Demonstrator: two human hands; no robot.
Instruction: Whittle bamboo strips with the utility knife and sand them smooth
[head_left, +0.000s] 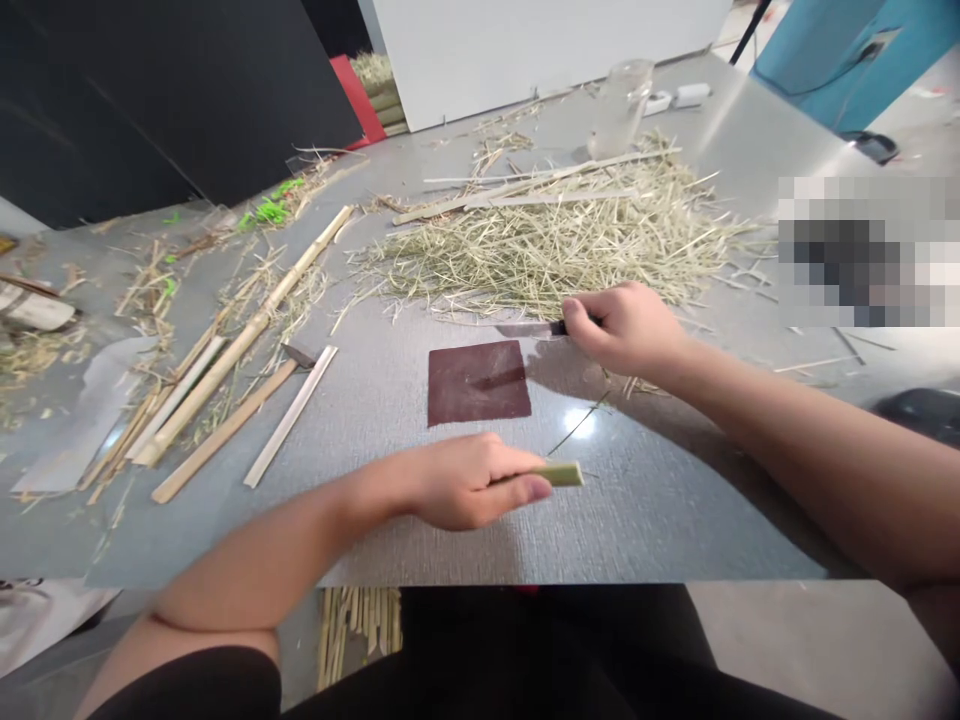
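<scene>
My left hand point(480, 485) is closed around a short green strip, apparently bamboo point(566, 474), whose end sticks out to the right past the thumb. The rest of the strip is hidden in the fingers. Farther out and to the right, my right hand point(626, 325) grips a knife point(525, 329) by its dark handle, with the blade pointing left. Between the hands, a dark red-brown sheet, like sandpaper point(478, 383), lies flat on the grey table point(360, 545). Just beyond the knife spreads a heap of thin pale shavings point(555, 245).
To the left lie a hammer point(232, 430), a pale flat strip point(291, 417) and a long bamboo pole point(247, 335). A clear plastic cup point(621, 105) stands behind the heap. Green scraps point(274, 205) are scattered at the back left. Bamboo pieces point(360, 635) are below the table edge.
</scene>
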